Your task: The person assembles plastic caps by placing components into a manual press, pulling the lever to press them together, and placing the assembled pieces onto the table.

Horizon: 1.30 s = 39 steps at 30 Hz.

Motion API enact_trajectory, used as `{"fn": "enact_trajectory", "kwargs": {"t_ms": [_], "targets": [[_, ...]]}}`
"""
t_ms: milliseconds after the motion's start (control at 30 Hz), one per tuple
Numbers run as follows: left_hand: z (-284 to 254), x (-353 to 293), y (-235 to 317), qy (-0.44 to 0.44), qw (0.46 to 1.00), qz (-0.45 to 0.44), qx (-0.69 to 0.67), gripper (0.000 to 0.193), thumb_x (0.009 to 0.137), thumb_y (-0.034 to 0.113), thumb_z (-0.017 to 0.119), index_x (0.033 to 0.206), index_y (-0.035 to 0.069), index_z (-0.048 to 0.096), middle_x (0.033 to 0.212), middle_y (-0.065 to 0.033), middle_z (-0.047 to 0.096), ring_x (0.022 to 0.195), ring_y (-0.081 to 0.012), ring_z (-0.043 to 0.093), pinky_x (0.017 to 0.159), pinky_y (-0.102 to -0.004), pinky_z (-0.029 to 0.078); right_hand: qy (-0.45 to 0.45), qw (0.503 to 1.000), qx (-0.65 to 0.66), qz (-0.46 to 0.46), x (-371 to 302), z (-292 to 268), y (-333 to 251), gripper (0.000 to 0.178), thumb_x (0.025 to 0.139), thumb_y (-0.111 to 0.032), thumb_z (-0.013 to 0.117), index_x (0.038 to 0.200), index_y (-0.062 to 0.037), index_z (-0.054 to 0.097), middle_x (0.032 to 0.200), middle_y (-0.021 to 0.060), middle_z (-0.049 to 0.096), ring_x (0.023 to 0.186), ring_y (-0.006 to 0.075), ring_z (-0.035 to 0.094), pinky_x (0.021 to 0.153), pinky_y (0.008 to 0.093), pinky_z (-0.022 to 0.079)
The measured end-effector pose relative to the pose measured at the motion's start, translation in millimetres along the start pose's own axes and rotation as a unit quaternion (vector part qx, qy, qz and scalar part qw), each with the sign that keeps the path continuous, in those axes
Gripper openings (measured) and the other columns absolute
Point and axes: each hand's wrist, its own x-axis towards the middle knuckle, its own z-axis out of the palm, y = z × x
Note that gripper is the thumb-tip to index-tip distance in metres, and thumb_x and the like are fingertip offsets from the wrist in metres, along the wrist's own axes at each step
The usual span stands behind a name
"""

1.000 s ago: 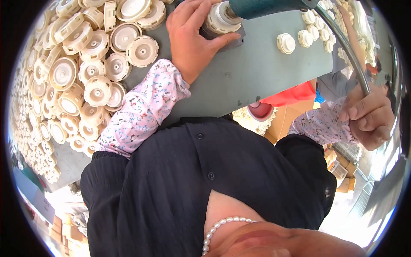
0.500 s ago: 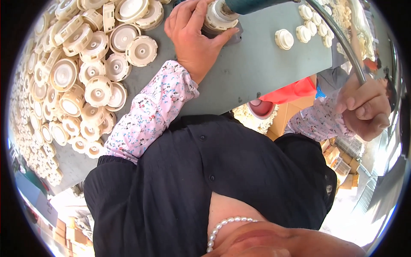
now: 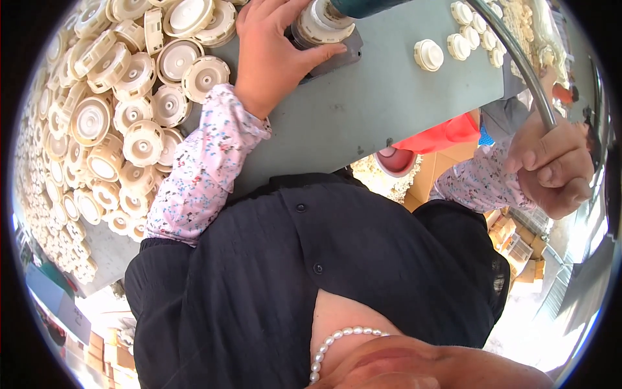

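Observation:
At the top of the bench, a round cream plastic cap (image 3: 324,29) sits under the dark green press head (image 3: 372,5), on a dark base plate (image 3: 350,53). My left hand (image 3: 272,58) lies against the cap's left side, fingers apart, thumb stretched along its near edge. The far fingertips are cut off by the picture's upper edge. Out to the right, my right hand (image 3: 551,162) is closed around the end of a curved metal lever (image 3: 518,61) that runs up towards the press.
A big heap of cream plastic caps (image 3: 91,120) covers the bench's left side. Several smaller white caps (image 3: 459,47) stand at the right of the grey bench top (image 3: 343,110). Below its near edge are a red bag (image 3: 440,135), a reddish bowl (image 3: 395,161) and cardboard boxes (image 3: 518,249).
My left hand has slid left and loosened from around the cap, its thumb drawing back. My right hand stays on the lever, hardly moved.

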Motion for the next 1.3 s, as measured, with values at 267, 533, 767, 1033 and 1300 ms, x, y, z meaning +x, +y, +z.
{"fn": "enact_trajectory", "kwargs": {"t_ms": [267, 533, 767, 1033, 1300], "targets": [[22.0, -5.5, -6.6, 0.143, 0.98, 0.083, -0.108, 0.068, 0.063, 0.016, 0.095, 0.125, 0.006, 0.07, 0.126, -0.0117, 0.069, 0.134, -0.0407, 0.054, 0.112, -0.0498, 0.04, 0.052, 0.998, -0.009, 0.041, -2.5, 16.6, -4.8, 0.046, 0.111, -0.036, 0.047, 0.084, -0.0003, 0.06, 0.092, 0.0203, 0.067, 0.064, 0.023, 0.068, 0.058, 0.0313, 0.056], [14.1, -5.5, 7.5, 0.119, 0.988, 0.051, 0.088, 0.072, 0.064, 0.034, 0.098, 0.124, 0.005, 0.071, 0.125, -0.0129, 0.069, 0.132, -0.0383, 0.054, 0.11, -0.0474, 0.045, 0.161, 0.907, -0.366, 0.132, -27.0, 137.3, 123.7, 0.03, 0.079, -0.01, 0.084, 0.062, -0.0052, 0.059, 0.063, 0.0047, 0.06, 0.056, 0.0247, 0.058, 0.054, 0.0367, 0.042], [-1.4, -1.6, -28.4, 0.066, 0.991, 0.071, 0.091, 0.065, 0.06, 0.033, 0.097, 0.116, 0.008, 0.076, 0.12, -0.0074, 0.07, 0.135, -0.038, 0.052, 0.113, -0.0495, 0.043, 0.15, 0.937, -0.29, 0.122, -30.3, 129.6, 102.1, 0.016, 0.078, -0.007, 0.081, 0.071, -0.0029, 0.068, 0.073, 0.0104, 0.068, 0.068, 0.0276, 0.067, 0.064, 0.0348, 0.051], [-86.0, 44.8, 59.5, 0.061, 0.911, -0.204, 0.353, 0.105, 0.065, 0.017, 0.095, 0.156, 0.01, 0.044, 0.155, -0.0173, 0.046, 0.146, -0.0437, 0.038, 0.12, -0.0518, 0.034, 0.412, 0.808, -0.207, 0.366, -79.2, 34.4, 69.0, 0.041, 0.108, -0.032, 0.057, 0.137, -0.0044, 0.064, 0.143, 0.0185, 0.058, 0.063, 0.0119, 0.062, 0.053, 0.0254, 0.047], [2.0, -26.9, 16.7, 0.03, 0.994, -0.019, 0.107, 0.111, 0.061, 0.04, 0.098, 0.153, 0.005, 0.047, 0.144, -0.0193, 0.056, 0.138, -0.0418, 0.049, 0.117, -0.0528, 0.037, 0.314, 0.789, -0.418, 0.322, -96.5, 54.6, 195.4, 0.049, 0.102, -0.04, 0.068, 0.138, -0.008, 0.062, 0.127, 0.0142, 0.062, 0.078, 0.0169, 0.068, 0.065, 0.0288, 0.055]]}}
